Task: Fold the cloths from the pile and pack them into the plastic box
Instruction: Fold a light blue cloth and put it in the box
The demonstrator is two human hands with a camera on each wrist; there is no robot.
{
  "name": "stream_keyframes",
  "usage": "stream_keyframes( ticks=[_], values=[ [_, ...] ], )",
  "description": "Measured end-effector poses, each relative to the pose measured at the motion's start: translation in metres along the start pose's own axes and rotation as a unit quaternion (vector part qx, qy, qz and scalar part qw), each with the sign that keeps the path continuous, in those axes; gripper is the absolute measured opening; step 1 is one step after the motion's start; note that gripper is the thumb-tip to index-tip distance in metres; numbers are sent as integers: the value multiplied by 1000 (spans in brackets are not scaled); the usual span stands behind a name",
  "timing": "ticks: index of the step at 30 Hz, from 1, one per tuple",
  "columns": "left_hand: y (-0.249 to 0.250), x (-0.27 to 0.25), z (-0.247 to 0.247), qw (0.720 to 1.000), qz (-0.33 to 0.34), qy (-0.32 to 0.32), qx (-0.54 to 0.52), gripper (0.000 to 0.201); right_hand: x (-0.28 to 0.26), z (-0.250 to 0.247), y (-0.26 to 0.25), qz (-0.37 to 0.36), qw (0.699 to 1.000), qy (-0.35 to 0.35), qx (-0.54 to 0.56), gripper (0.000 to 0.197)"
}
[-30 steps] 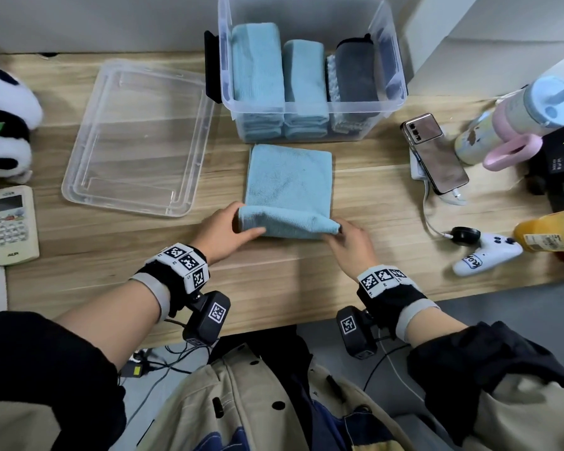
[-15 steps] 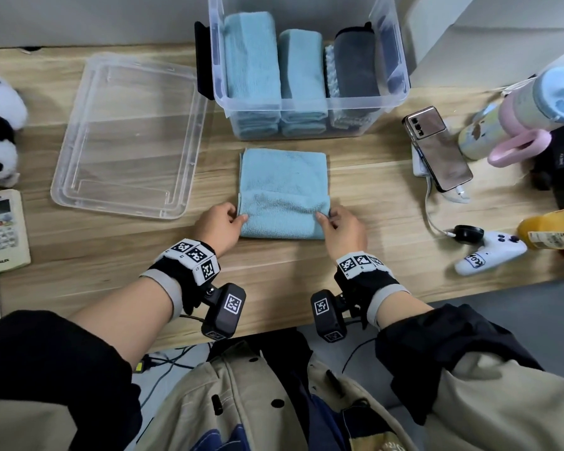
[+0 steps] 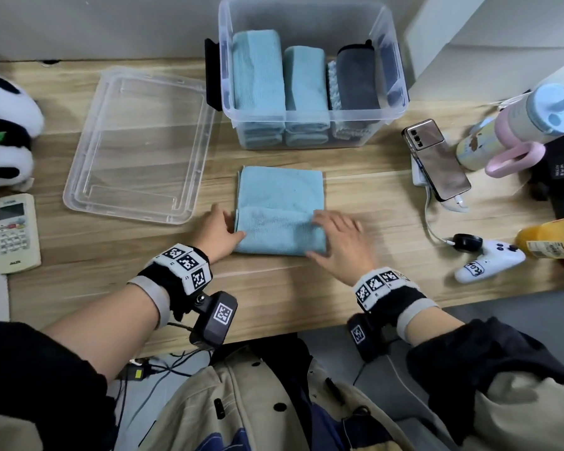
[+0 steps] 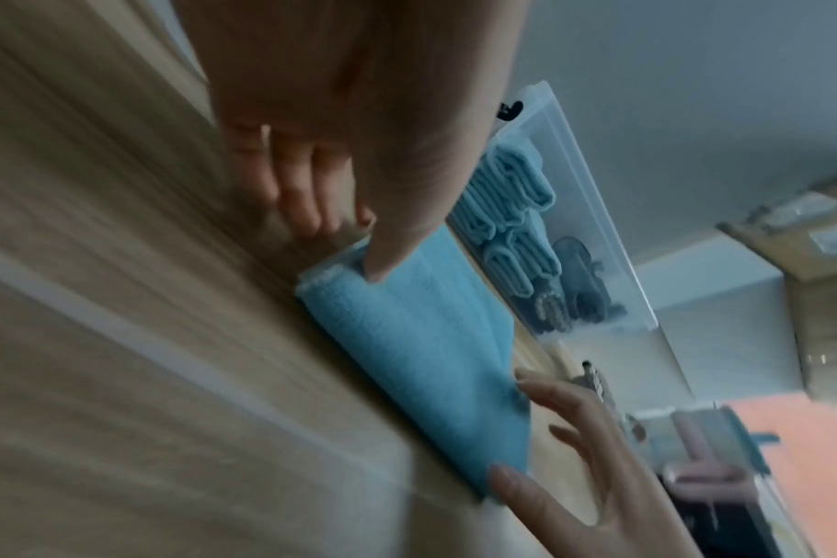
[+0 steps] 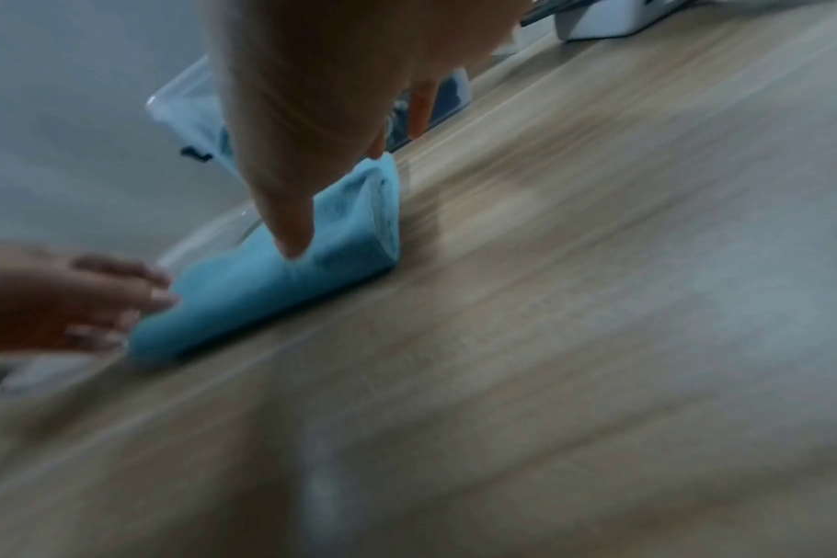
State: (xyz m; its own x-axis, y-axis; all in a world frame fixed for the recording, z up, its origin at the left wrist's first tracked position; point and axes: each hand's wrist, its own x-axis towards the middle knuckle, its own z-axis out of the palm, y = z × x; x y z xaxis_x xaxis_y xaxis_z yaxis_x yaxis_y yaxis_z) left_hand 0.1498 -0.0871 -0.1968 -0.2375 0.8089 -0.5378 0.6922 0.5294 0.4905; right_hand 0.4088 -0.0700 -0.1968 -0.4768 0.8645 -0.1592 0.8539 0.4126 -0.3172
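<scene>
A light blue cloth (image 3: 280, 203) lies on the wooden table, its near part folded up over the middle. My left hand (image 3: 235, 226) is at its left end, thumb on top and curled fingers against the edge, pinching it (image 4: 359, 245). My right hand (image 3: 336, 236) rests at the right end with fingers spread, thumb touching the near corner (image 5: 335, 196). Behind the cloth stands the clear plastic box (image 3: 306, 116). It holds upright folded blue cloths (image 3: 258, 70) and a dark grey cloth (image 3: 355, 79). No pile is in view.
The box's clear lid (image 3: 137, 148) lies left of the cloth. A remote (image 3: 13, 232) and a panda toy (image 3: 4, 131) are at the far left. To the right are a phone (image 3: 437, 157), a tumbler (image 3: 534, 118), a white controller (image 3: 489, 262) and an orange bottle (image 3: 551, 239).
Both hands carried the cloth's near edge up and laid it over the middle. The right hand then let go and spread its fingers.
</scene>
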Motion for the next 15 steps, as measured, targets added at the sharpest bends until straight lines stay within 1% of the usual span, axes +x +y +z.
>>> stream_keyframes(
  ticks=[1,2,3,4,5,6,7,8,11,13,15],
  values=[
    [-2,-5,-3,998,44,48,14,47,-5,3,2,-24,999,-38,-21,63],
    [-3,-10,-6,990,105,80,38,50,-7,5,4,-29,996,-73,-36,68],
    [-2,-14,-8,980,170,79,72,50,-9,6,5,-24,994,-99,-46,72],
    [-2,-17,-10,967,225,48,112,49,-8,6,5,-18,993,-108,-51,73],
    [-2,-18,-9,954,259,1,153,47,-6,6,3,-17,993,-104,-54,73],
    [-1,-19,-8,942,274,-39,190,48,-4,6,1,-19,994,-94,-58,72],
    [-3,-17,-7,936,273,-62,214,52,-2,5,-1,-20,994,-86,-64,71],
    [-5,-14,-6,934,269,-73,226,58,0,5,-2,-19,994,-83,-71,69],
    [-7,-10,-6,929,266,-79,244,75,7,5,-4,-10,994,-70,-78,65],
    [-8,-7,-7,921,274,-79,265,80,10,4,-5,-2,997,-56,-59,58],
    [-8,-4,-8,920,273,-73,272,82,14,2,-4,15,999,-27,-14,48]
  ],
)
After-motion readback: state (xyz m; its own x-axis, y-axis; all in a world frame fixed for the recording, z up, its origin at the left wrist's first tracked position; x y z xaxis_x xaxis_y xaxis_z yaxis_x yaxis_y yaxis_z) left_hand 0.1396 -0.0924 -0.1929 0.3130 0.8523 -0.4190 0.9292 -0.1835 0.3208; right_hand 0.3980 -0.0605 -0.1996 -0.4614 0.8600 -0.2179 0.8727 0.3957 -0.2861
